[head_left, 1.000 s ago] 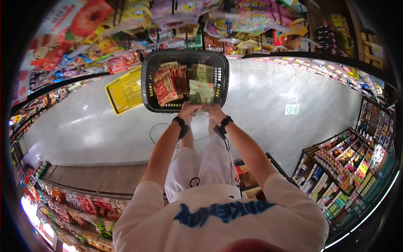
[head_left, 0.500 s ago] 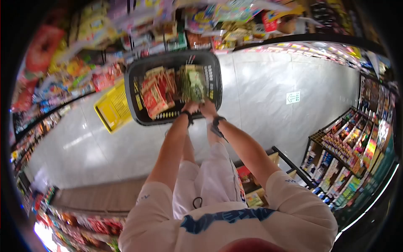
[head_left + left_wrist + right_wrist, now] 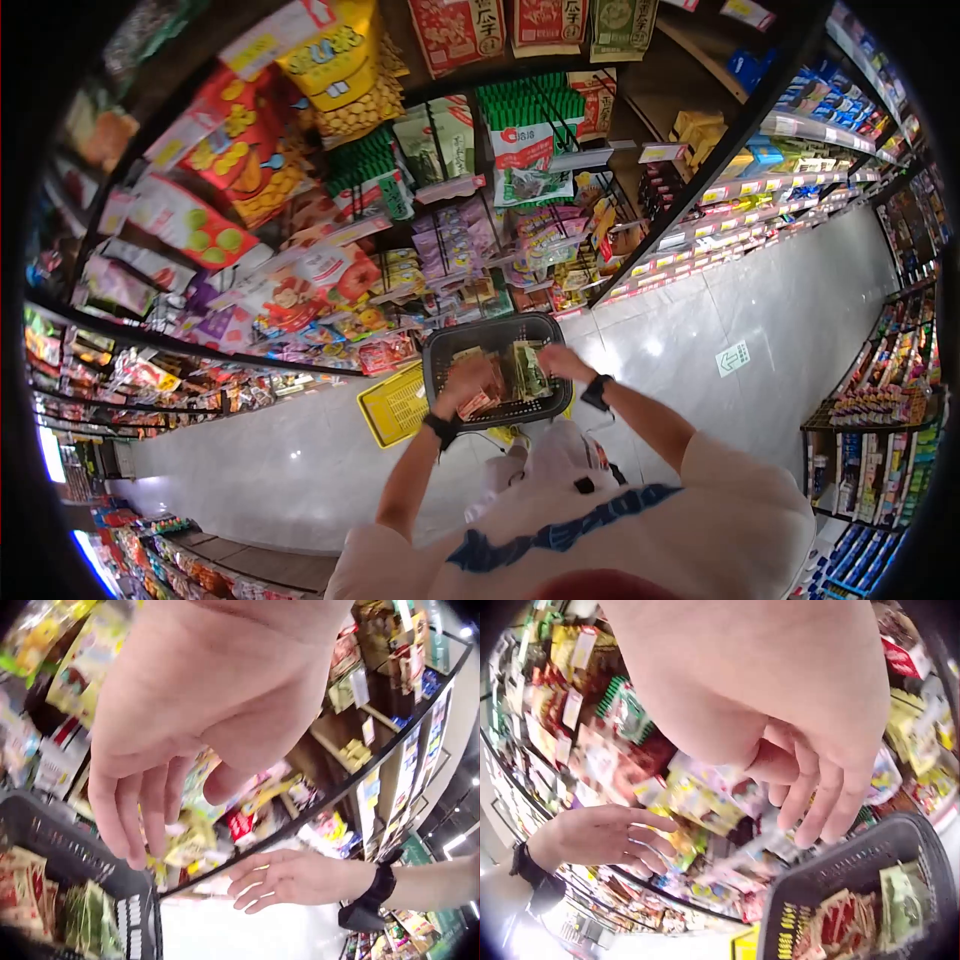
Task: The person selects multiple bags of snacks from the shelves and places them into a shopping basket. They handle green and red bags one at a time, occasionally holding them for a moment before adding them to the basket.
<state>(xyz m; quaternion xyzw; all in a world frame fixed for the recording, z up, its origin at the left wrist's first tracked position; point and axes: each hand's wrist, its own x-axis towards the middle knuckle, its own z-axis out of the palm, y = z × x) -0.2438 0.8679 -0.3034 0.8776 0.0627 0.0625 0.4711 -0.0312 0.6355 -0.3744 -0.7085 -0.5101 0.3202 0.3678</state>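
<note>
In the head view a dark basket (image 3: 496, 330) holds red-and-white packets on the left and green packets (image 3: 527, 372) on the right. My left hand (image 3: 468, 380) is over its left side, my right hand (image 3: 566, 364) by its right edge. Both wrist views show the hands raised above the basket, apart from each other, with loosely bent fingers and nothing in them. The left wrist view has my left hand (image 3: 202, 712) near and my right hand (image 3: 300, 879) beyond. In the right wrist view red packets (image 3: 838, 922) lie in the basket below my right hand (image 3: 780, 705).
A yellow basket (image 3: 396, 405) stands on the floor left of the dark one. Shelves hung with snack bags (image 3: 345, 85) rise in front. Grey floor (image 3: 660, 345) runs to the right, with an arrow sign (image 3: 732, 358). More shelving (image 3: 868, 440) stands at the right.
My hands have come away from the green packets and moved apart, up off the basket. The head view has tilted up, showing more shelves, with the baskets lower in it.
</note>
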